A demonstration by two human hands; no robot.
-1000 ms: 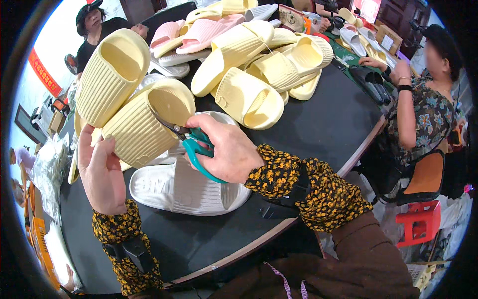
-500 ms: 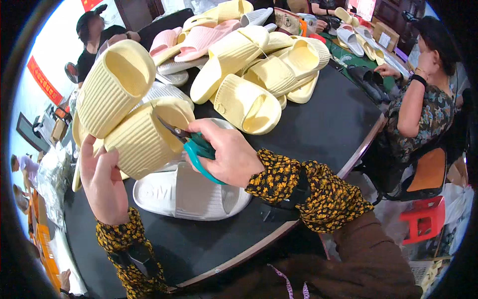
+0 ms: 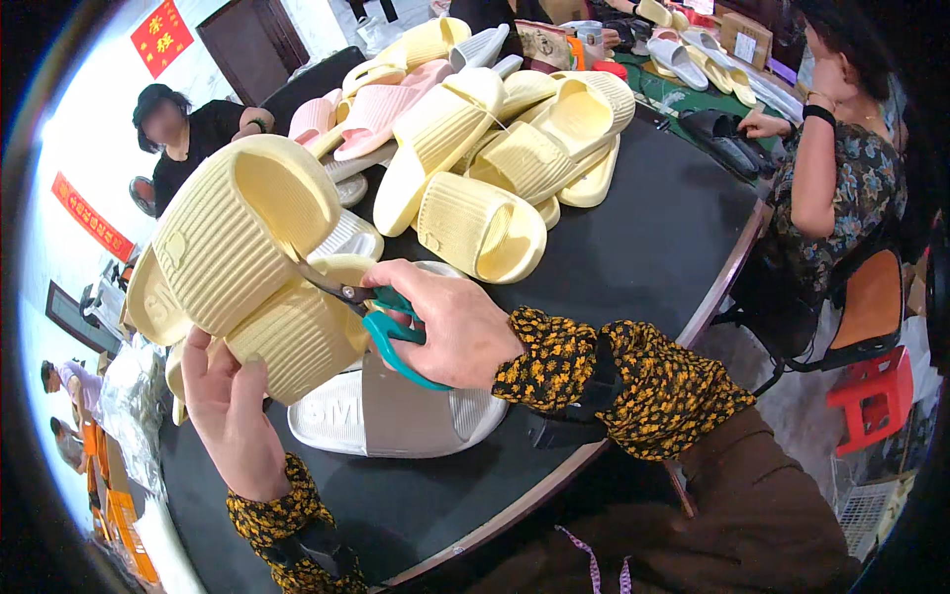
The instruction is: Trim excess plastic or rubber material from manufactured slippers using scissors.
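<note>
My left hand (image 3: 237,426) grips a pale yellow slide slipper (image 3: 223,257) from below, its ribbed strap turned up toward me. A second yellow slipper (image 3: 302,337) sits right under it, partly covered. Teal-handled scissors (image 3: 396,342) are in my right hand (image 3: 450,327), fingers wrapped through the loops. The dark blades point up and left, with their tips at the edge of the upper slipper's strap opening. Just below, a white slipper (image 3: 401,416) lies on the black table (image 3: 633,257), close to my right hand.
A heap of yellow slippers (image 3: 480,228) and pink slippers (image 3: 376,119) covers the table's far side. A person (image 3: 183,134) sits across at left; another person (image 3: 851,178) sits at right beside dark slippers (image 3: 727,139). A red stool (image 3: 871,401) stands beyond the table's edge (image 3: 584,455).
The upper yellow slipper has come nearer and swung right, over the lower one. The scissor tips have moved from the lower slipper to the upper one. The head view has shifted.
</note>
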